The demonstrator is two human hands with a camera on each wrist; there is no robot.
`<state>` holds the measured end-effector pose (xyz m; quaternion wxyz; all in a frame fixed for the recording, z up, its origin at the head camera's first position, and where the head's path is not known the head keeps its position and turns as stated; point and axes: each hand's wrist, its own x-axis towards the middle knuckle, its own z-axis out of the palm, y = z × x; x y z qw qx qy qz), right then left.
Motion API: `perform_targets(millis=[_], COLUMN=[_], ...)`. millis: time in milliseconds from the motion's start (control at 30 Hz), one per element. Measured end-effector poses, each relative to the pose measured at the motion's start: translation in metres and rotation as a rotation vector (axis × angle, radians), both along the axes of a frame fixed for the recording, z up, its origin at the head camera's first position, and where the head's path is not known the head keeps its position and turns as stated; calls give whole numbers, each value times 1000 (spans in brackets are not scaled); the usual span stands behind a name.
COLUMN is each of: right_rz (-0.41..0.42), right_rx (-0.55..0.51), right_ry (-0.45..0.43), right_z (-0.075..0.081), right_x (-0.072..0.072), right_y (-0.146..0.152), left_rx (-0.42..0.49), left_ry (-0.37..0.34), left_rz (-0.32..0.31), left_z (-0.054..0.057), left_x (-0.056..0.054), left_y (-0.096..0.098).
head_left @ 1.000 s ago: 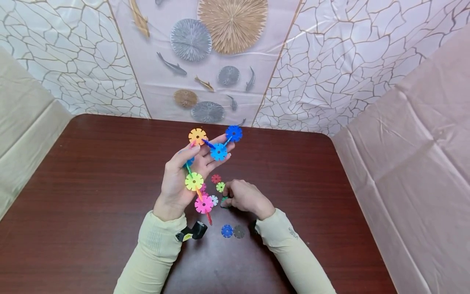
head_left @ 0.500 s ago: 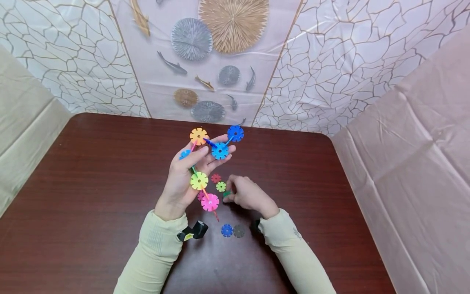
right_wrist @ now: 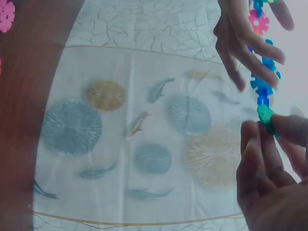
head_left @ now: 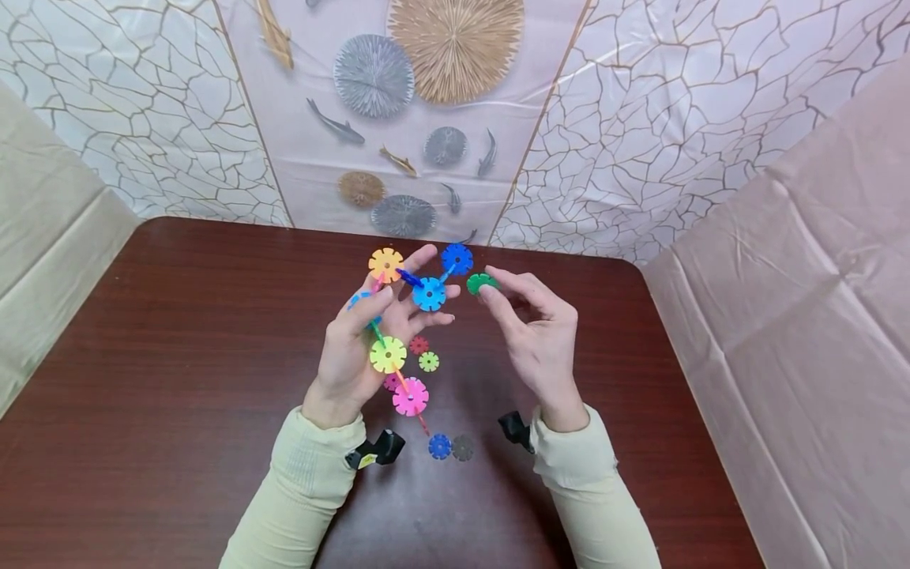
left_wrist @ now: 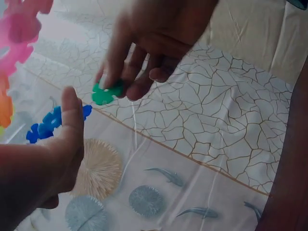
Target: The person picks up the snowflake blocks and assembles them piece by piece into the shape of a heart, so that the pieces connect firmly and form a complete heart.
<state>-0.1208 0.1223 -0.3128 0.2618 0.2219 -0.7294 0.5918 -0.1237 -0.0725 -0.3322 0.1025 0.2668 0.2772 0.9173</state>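
Note:
My left hand [head_left: 344,359] holds a chain of interlocking notched plastic discs [head_left: 387,356] above the table, the thumb pressed near a blue disc that it partly hides. Orange, blue, yellow and pink discs show in the chain, joined by others seen edge-on. A dark blue disc [head_left: 457,259] forms its upper right end. Between thumb and fingers, my right hand [head_left: 543,340] pinches a green notched disc [head_left: 480,284], just right of that dark blue one. In the right wrist view the green disc [right_wrist: 265,118] overlaps the chain's blue end; whether they touch I cannot tell.
On the brown table [head_left: 178,379] lie loose discs: red [head_left: 419,345], light green [head_left: 429,362], blue [head_left: 439,446] and dark grey [head_left: 463,448]. A pink disc [head_left: 392,382] is partly hidden behind the chain. Patterned cloth [head_left: 441,174] stands along the back edge.
My right hand has lifted the green disc off the table and brought it up beside the chain's dark blue end. The left hand has shifted slightly, its fingers more spread.

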Motion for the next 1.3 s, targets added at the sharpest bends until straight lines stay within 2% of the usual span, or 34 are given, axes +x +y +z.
perform_targets(millis=[167, 400, 567, 700, 867, 1067, 1200, 1300], right_rz=[-98, -125, -149, -185, -220, -229, -228, -231], right_rx=[21, 66, 94, 118, 168, 185, 193, 198], right_ry=[76, 194, 263, 303, 332, 349, 351, 353], right_z=[10, 12, 9, -2, -14, -15, -16, -16], right_x=[7, 7, 5, -1, -7, -7, -7, -7], right_y=[-6, -9, -10, -8, -5, -4, -4, -3], left_rx=[27, 21, 20, -6, -57, -143, -197, -218], left_ry=[28, -10, -27, -30, -62, -123, -134, -122], left_rz=[-33, -34, 1, 35, 119, 193, 208, 197], left_z=[2, 2, 0, -3, -4, -4, -4, -3], left_x=[2, 2, 1, 1, 1, 3, 4, 5], left_y=[4, 5, 7, 10, 12, 12, 9, 8])
